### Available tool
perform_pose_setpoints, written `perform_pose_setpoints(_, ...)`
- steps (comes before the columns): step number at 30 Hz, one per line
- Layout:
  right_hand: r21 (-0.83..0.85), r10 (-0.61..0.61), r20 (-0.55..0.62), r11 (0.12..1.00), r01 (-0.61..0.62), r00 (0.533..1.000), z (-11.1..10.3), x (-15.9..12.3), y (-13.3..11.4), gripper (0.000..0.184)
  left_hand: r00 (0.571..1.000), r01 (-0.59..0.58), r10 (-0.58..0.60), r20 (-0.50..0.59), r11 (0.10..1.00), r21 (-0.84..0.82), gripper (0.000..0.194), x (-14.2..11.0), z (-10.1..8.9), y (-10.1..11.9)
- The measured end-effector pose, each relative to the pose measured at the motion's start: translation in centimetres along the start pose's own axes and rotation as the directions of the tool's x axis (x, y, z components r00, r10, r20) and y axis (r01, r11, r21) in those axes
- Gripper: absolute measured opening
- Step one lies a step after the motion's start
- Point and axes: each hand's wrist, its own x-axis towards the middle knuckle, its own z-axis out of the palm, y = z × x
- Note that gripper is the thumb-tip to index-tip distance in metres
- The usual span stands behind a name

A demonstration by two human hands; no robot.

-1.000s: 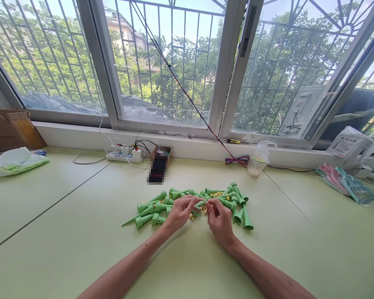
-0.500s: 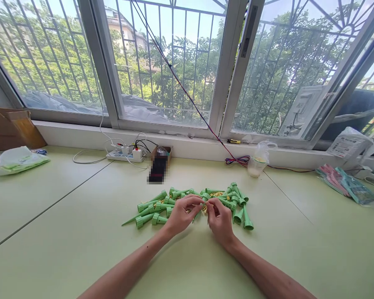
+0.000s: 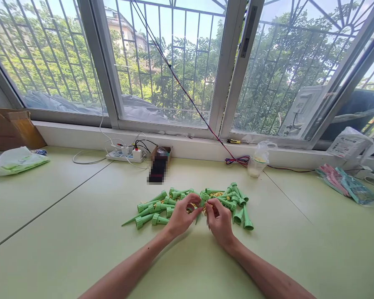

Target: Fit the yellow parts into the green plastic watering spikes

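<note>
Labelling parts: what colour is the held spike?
The held spike is green, best in the head view.

The left hand (image 3: pixel 181 216) and the right hand (image 3: pixel 220 219) are bare, with slim fingers and narrow wrists. The left forearm (image 3: pixel 134 261) and the right forearm (image 3: pixel 263 263) are uncovered too, smooth and slender, broadening gradually toward the lower edge of the view. A single small round spot (image 3: pixel 148 248) (perhaps a mole, though too tiny to tell) marks the left forearm above the wrist.
</note>
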Motion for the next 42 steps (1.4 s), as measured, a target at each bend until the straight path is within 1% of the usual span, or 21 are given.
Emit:
perform_pose_setpoints(4, 0.033, -0.024, -0.008, 0.999, 0.024, 1.000, 0.1, -0.1, 0.0, 0.018, 0.998, 0.059, -0.059, -0.016, 0.998, -0.031, 0.029, 0.0, -0.1, 0.2)
perform_pose_setpoints(10, 0.038, -0.054, -0.009, 0.998, 0.054, 0.998, 0.1, -0.2, -0.1, 0.016, 0.998, 0.064, -0.064, -0.017, 0.998, -0.030, 0.039, 0.0, 0.0, 0.0)
perform_pose_setpoints(17, 0.062, -0.044, 0.006, 0.997, 0.043, 0.999, 0.1, -0.3, -0.1, 0.016, 0.997, 0.066, -0.067, -0.029, 0.997, -0.047, 0.037, 0.0, 0.2, -0.8)
perform_pose_setpoints(23, 0.106, -0.031, 0.021, 0.994, 0.029, 0.999, 0.2, -0.2, 0.0, 0.017, 0.999, 0.002, -0.005, -0.041, 0.997, -0.075, 0.030, 0.0, 0.3, -0.7)
perform_pose_setpoints(29, 0.138, -0.041, 0.013, 0.990, 0.038, 0.999, 0.2, -0.4, 0.2, 0.015, 0.996, -0.083, 0.081, -0.037, 0.994, -0.069, 0.026, -0.2, 0.1, 0.1)
perform_pose_setpoints(34, 0.128, -0.061, 0.000, 0.990, 0.060, 0.998, 0.1, -0.3, 0.0, 0.015, 0.993, -0.115, 0.112, -0.030, 0.982, -0.148, 0.021, -0.3, 0.1, 0.2)
perform_pose_setpoints(38, 0.128, -0.065, 0.002, 0.990, 0.064, 0.998, 0.2, -0.2, 0.0, 0.015, 0.994, -0.111, 0.104, -0.041, 0.967, -0.230, 0.021, -0.2, 0.1, 0.2)
perform_pose_setpoints(42, 0.121, -0.067, 0.003, 0.990, 0.066, 0.998, 0.2, -0.3, 0.2, 0.015, 0.998, -0.061, 0.055, -0.029, 0.960, -0.272, 0.021, -0.2, 0.0, 0.4)
